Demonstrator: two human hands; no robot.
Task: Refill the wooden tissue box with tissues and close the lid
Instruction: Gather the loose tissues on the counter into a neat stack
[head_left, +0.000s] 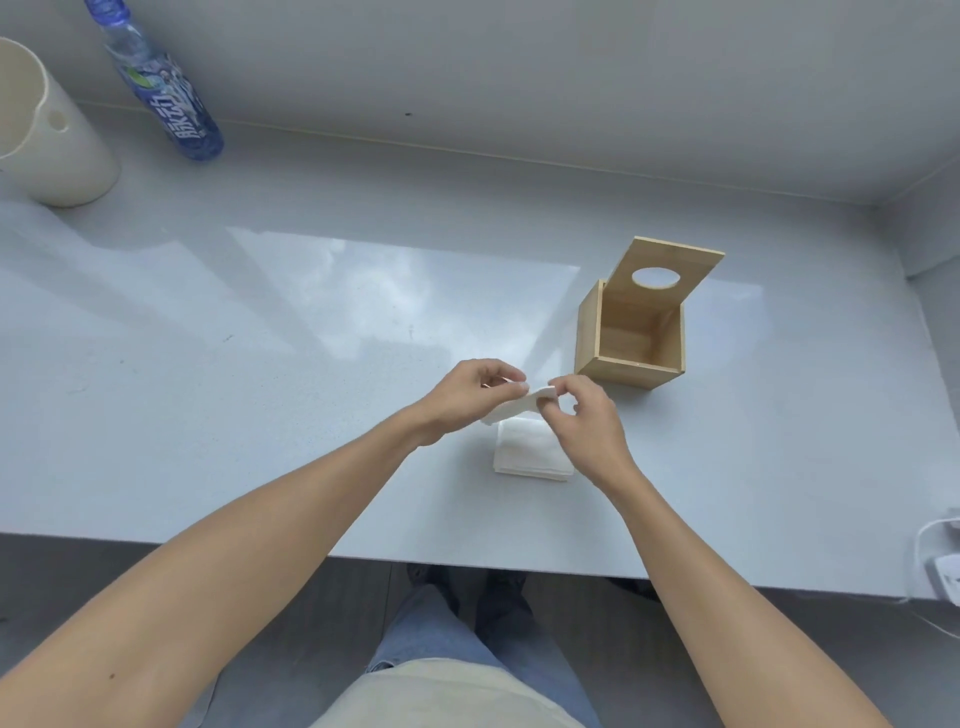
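Note:
A wooden tissue box (631, 371) stands on the pale table, right of centre. Its inside looks empty. Its lid (675, 257), with an oval hole, is tipped up and back at the far side. A flat stack of white tissues (530, 452) lies on the table in front of the box, nearer to me. Above the stack, my left hand (467, 397) and my right hand (587, 421) both pinch one folded white tissue (511, 410), lifted off the stack. The box is just beyond my right hand, apart from it.
A cream plastic jug (52, 135) and a blue drink bottle (161, 88) stand at the far left by the wall. A white charger with a cable (943, 561) lies at the table's right front corner. The table's front edge (260, 545) is near my legs.

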